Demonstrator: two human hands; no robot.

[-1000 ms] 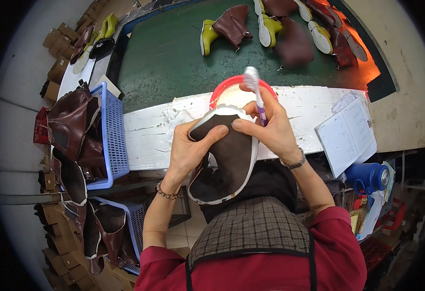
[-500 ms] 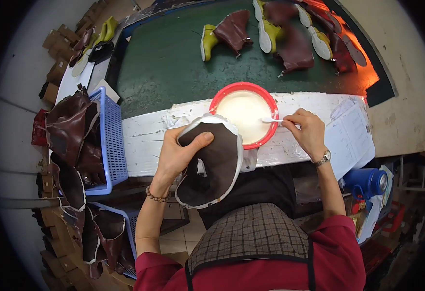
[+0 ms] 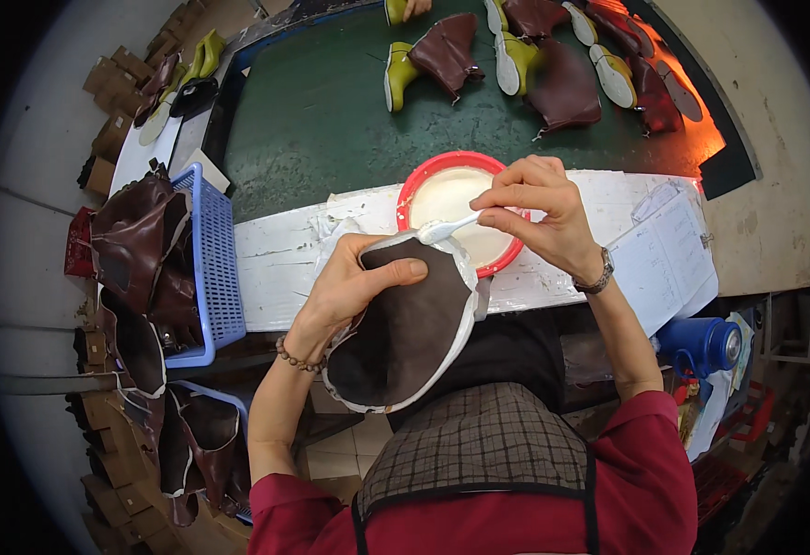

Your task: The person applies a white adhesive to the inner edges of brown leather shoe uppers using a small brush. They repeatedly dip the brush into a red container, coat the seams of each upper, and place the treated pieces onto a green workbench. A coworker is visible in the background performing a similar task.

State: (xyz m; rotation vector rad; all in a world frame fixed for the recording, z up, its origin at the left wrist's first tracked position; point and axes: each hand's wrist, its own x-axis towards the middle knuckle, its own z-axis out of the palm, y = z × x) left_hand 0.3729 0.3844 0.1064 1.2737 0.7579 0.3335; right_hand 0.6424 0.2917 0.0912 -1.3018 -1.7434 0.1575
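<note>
My left hand (image 3: 347, 285) grips the top of a boot upper (image 3: 409, 333), thumb on its dark brown lining. A white band runs along the upper's edge. My right hand (image 3: 545, 211) pinches the handle of a small white brush (image 3: 449, 226), which looks like a toothbrush. The brush head, carrying some cream-coloured stuff, touches the white edge just beyond my left thumb. Behind both hands stands a red-rimmed bowl (image 3: 465, 157) of cream-white liquid (image 3: 444, 192), partly covered by my right hand and the upper.
On the left, a blue basket (image 3: 220, 268) holds brown boot uppers (image 3: 136, 236); more hang below. Yellow-footed boots (image 3: 400, 76) lie across the green belt (image 3: 321, 120). Another person's hand (image 3: 416, 7) shows at its far edge. Papers (image 3: 664, 254) and a blue flask (image 3: 696, 347) are right.
My right hand has brought the brush from the bowl leftward onto the upper's edge. The upper has turned slightly in my left hand. Another person's hand and a yellow boot have appeared at the top.
</note>
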